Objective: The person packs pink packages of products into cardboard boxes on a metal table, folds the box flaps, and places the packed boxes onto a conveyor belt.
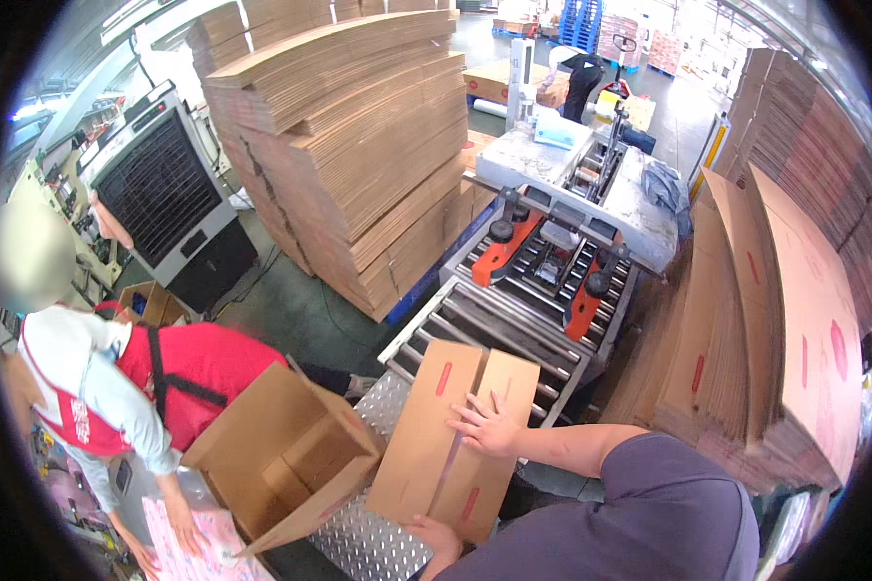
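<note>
A closed-up cardboard box (409, 441) lies in front of me on a diamond-plate metal surface (383, 537), its two top flaps folded down with a narrow seam between them. Across the seam, my right hand (487, 426) rests flat with its fingers spread. My left hand (438, 538) is at the box's near end, its fingers bent against the edge; the underside of that hand is hidden. Just left stands an open cardboard box (291, 450), its inside showing. Beyond my box begins a roller conveyor (455, 339) leading to a box-sealing machine (552, 252) with orange side guides.
A co-worker in a red apron (199, 363) bends at the left, hands on pink-patterned packs (199, 542). Tall stacks of flat cardboard (358, 145) stand beyond, and more flat cardboard (736, 320) leans at the right. An air cooler (160, 184) stands far left. Another person (581, 82) works farther back.
</note>
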Available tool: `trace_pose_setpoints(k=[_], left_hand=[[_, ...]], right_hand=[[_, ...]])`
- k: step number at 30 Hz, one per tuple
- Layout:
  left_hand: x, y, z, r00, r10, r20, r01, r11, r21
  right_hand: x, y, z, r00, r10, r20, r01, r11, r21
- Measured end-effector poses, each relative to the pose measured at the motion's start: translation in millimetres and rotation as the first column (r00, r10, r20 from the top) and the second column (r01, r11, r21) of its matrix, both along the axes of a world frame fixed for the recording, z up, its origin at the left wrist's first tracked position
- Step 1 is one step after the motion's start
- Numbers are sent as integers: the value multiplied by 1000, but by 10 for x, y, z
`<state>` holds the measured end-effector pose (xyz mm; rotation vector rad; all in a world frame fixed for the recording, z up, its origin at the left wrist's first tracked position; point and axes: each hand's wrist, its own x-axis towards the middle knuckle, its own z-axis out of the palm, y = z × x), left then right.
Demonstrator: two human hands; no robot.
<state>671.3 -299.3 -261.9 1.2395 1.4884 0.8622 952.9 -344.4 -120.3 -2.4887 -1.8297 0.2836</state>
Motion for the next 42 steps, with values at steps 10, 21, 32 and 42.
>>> trace_pose_setpoints(k=[10, 21, 32, 42], left_hand=[[3309, 530, 514, 918, -348, 189, 353, 936, 7], [1998, -26, 463, 254, -967, 26, 931, 237, -276], [-1222, 502, -70, 396, -918, 15, 715, 298, -633], [-1645, 842, 316, 274, -962, -12, 925, 267, -269]], right_hand=[[2794, -165, -175, 903, -420, 86, 407, 904, 133], [3254, -627, -149, 767, -639, 57, 573, 724, 384], [-357, -1120, -56, 923, -289, -254, 384, 732, 563], [-1249, -2934, 3843, 245, -890, 384, 367, 452, 813]])
